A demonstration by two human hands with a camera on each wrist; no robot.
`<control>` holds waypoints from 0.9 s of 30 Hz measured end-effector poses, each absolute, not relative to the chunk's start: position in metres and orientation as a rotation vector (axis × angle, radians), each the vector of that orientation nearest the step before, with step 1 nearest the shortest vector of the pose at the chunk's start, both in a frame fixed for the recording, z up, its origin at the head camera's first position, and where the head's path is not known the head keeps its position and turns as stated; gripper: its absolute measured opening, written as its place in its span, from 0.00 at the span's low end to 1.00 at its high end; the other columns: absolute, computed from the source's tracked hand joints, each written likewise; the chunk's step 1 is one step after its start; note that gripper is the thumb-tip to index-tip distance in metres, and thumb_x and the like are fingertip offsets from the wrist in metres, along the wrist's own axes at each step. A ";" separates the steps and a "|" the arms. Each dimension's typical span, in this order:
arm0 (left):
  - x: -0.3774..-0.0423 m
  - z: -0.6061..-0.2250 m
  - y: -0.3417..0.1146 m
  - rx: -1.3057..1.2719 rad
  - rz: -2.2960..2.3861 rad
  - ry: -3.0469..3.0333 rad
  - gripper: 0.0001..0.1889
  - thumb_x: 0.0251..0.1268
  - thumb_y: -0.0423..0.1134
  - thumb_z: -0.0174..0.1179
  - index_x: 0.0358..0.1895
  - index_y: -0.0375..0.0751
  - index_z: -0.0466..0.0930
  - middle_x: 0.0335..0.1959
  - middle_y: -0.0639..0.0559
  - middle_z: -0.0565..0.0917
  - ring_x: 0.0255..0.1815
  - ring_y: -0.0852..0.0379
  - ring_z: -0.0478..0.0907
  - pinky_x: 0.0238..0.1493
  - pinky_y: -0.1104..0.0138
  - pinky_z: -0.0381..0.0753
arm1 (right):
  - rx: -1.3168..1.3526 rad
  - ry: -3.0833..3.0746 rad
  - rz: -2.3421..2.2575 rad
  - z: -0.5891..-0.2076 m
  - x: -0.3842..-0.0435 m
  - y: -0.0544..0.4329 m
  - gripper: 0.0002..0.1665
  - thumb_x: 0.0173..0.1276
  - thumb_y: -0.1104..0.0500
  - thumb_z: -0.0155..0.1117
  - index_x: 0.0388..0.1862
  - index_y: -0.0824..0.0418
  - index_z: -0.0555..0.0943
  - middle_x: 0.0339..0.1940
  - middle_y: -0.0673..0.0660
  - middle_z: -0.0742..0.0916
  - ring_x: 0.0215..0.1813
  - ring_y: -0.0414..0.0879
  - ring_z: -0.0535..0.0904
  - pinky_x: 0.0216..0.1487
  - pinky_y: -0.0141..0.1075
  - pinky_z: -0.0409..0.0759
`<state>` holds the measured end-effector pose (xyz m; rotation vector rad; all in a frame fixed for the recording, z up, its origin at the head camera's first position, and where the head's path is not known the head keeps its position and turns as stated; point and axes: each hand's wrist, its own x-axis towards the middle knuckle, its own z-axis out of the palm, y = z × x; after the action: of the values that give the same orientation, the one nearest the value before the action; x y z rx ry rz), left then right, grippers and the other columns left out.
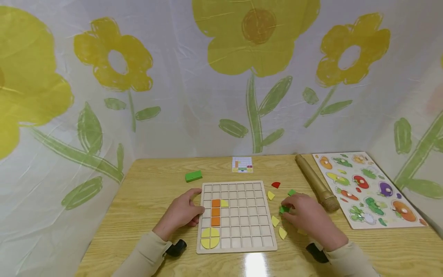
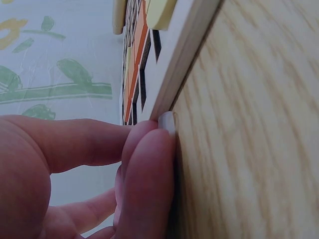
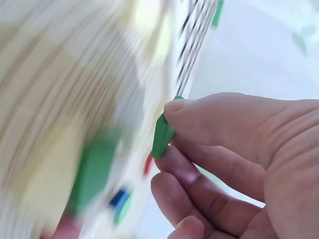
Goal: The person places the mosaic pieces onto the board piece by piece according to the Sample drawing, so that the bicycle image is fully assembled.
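Note:
My left hand (image 1: pixel 181 209) rests at the left edge of a wooden grid board (image 1: pixel 244 221), its fingertips touching the rim in the left wrist view. On the board, orange squares (image 1: pixel 215 211) form a column, with a yellow quarter circle (image 1: pixel 224 203) beside the top one. Yellow quarter circles (image 1: pixel 210 239) make a full circle at the lower left corner. To the right of the board, my right hand (image 1: pixel 308 215) pinches a small green piece (image 3: pixel 163 133) between thumb and fingers. Another green piece (image 1: pixel 292 192) lies just beyond that hand.
Loose yellow pieces (image 1: pixel 275 221) and a red quarter circle (image 1: pixel 275 184) lie right of the board. A green block (image 1: pixel 193 176) and a pattern card (image 1: pixel 242 164) are behind it. A gold microphone (image 1: pixel 316 181) and a vegetable puzzle (image 1: pixel 370 192) occupy the right side.

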<state>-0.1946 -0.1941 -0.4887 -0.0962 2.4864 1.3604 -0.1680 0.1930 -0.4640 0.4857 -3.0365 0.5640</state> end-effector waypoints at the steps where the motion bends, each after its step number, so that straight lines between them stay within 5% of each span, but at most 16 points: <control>1: -0.195 -0.489 -0.194 -0.093 1.362 2.486 0.37 0.71 0.35 0.69 0.82 0.47 0.68 0.24 0.46 0.83 0.22 0.54 0.81 0.26 0.65 0.87 | 0.503 -3.025 0.577 -0.463 -0.167 0.184 0.09 0.65 0.59 0.80 0.44 0.56 0.92 0.36 0.46 0.88 0.40 0.39 0.82 0.41 0.37 0.84; 15: -0.195 -0.488 -0.194 -0.105 1.356 2.481 0.37 0.71 0.35 0.69 0.82 0.48 0.68 0.24 0.46 0.83 0.21 0.55 0.81 0.26 0.64 0.86 | 0.962 -2.907 0.568 -0.465 -0.155 0.073 0.09 0.63 0.58 0.83 0.42 0.54 0.93 0.38 0.47 0.89 0.43 0.40 0.81 0.41 0.34 0.85; 27: -0.195 -0.488 -0.195 -0.107 1.356 2.480 0.37 0.70 0.36 0.69 0.82 0.49 0.68 0.23 0.47 0.83 0.20 0.55 0.80 0.26 0.64 0.87 | 1.071 -2.865 0.509 -0.474 -0.150 0.049 0.10 0.62 0.60 0.82 0.42 0.52 0.94 0.38 0.44 0.88 0.43 0.38 0.82 0.42 0.31 0.85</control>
<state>-0.1946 -0.1950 -0.4884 -0.1071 2.4795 1.3556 -0.1501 0.0489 -0.4739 1.0708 -2.8651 0.5089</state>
